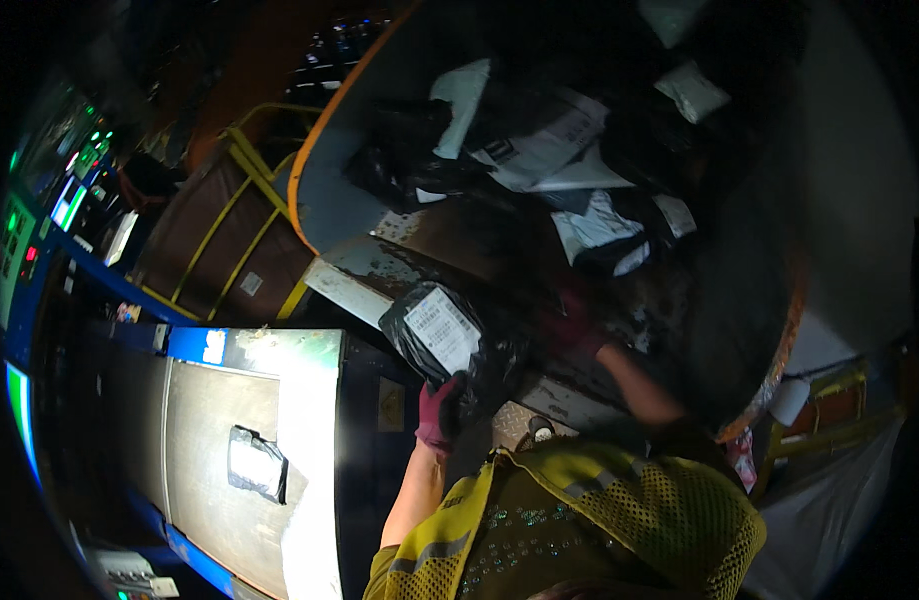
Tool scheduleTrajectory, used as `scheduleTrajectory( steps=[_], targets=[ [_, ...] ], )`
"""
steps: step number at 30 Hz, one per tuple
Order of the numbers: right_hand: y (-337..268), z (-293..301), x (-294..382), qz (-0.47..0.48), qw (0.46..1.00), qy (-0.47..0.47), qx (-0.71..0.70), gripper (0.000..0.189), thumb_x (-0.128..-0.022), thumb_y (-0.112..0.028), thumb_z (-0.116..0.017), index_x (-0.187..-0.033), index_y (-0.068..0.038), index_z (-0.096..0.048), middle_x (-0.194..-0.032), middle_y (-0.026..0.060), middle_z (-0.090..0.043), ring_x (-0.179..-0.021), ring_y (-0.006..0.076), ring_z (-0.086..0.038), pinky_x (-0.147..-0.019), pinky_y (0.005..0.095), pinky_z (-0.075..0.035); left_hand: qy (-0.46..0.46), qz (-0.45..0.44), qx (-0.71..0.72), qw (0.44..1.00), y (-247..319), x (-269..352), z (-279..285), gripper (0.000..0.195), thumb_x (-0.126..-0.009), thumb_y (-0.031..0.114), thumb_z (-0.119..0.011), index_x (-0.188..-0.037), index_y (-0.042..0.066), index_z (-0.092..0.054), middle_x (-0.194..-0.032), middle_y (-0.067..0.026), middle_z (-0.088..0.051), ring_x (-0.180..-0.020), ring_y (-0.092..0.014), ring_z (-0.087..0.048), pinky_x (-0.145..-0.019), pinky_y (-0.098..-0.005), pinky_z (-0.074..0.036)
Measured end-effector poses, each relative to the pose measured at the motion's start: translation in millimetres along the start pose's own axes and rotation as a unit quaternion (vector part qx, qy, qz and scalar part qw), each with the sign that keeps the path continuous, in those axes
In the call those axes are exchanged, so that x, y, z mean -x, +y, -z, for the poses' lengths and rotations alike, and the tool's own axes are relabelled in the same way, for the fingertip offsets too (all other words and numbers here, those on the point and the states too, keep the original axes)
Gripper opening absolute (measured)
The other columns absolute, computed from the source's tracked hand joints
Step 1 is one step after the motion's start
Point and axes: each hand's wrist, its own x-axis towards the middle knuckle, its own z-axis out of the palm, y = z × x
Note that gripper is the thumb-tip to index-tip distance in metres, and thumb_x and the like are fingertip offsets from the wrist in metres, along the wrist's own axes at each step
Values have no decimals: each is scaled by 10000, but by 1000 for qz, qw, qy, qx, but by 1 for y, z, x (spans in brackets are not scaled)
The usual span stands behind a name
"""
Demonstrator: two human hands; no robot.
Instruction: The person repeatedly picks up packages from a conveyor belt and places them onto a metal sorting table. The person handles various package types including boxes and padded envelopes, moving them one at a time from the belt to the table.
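Observation:
My left hand (438, 411), in a pink and black work glove, grips the near edge of a black plastic mailer bag (393, 324). A white shipping label (442, 330) with printing and barcodes faces up on it. The bag is over the worn metal lip (347, 289) of a large chute. My right hand (574, 319), in a dark red glove, reaches over the chute floor in deep shadow. Its fingers are too dark to make out, and whether it holds anything is hidden. Beyond it lie white and black mailer bags (553, 139) in a loose pile.
To the left, a brightly lit conveyor belt (204, 427) carries one black parcel (257, 463) with a white label. An orange-edged chute wall (303, 161) curves around the pile. Behind it stands a yellow-framed cage cart (204, 232). Smaller white parcels (692, 91) lie at the far right.

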Motion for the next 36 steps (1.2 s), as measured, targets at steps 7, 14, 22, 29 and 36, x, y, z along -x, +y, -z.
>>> scheduleTrajectory(
  steps=[7, 14, 22, 29, 36],
  targets=[
    [113, 91, -58, -96, 828, -30, 552, 630, -665, -432, -667, -1196, -141, -491, -1124, 145, -510, -1060, 299, -482, -887, 463, -377, 115, -93, -18, 989, 9, 24, 46, 237, -793, 53, -617, -1020, -13, -602, -903, -79, -633, -808, -179, -606, -710, -295, -483],
    [45, 48, -19, 12, 903, 9, 430, 354, -709, -364, -642, -870, -49, -629, -857, 174, -597, -814, 342, -572, -722, 445, -447, 69, -118, 220, 966, 48, 57, 125, 359, -808, 74, -594, -1149, -4, -514, -1052, -108, -595, -883, -187, -591, -777, -272, -473],
    [-76, -13, -10, 32, 964, 225, 138, 318, -776, -317, -630, -816, -2, -629, -748, 209, -599, -690, 374, -569, -623, 420, -444, 289, -292, 145, 900, 110, 92, 214, 455, -828, 134, -527, -1239, -19, -402, -1136, -143, -524, -998, -215, -536, -849, -321, -436],
    [-61, -101, -10, 102, 969, 206, -92, 311, -893, -182, -400, -1116, -17, -540, -1056, 181, -576, -960, 296, -555, -830, 366, -424, 410, -336, -18, 848, 111, 99, 266, 516, -870, 268, -493, -1262, -33, -341, -1085, -170, -513, -961, -249, -525, -807, -365, -436],
    [-42, -174, -12, 64, 987, -62, 136, 571, -841, -94, -395, -1377, -22, -212, -1408, 192, -245, -1276, 328, -283, -1042, 391, -264, 89, -190, -23, 977, 49, 60, 140, 521, -828, 196, -528, -1282, -3, -367, -1082, -143, -545, -971, -244, -540, -829, -360, -435]
  ],
)
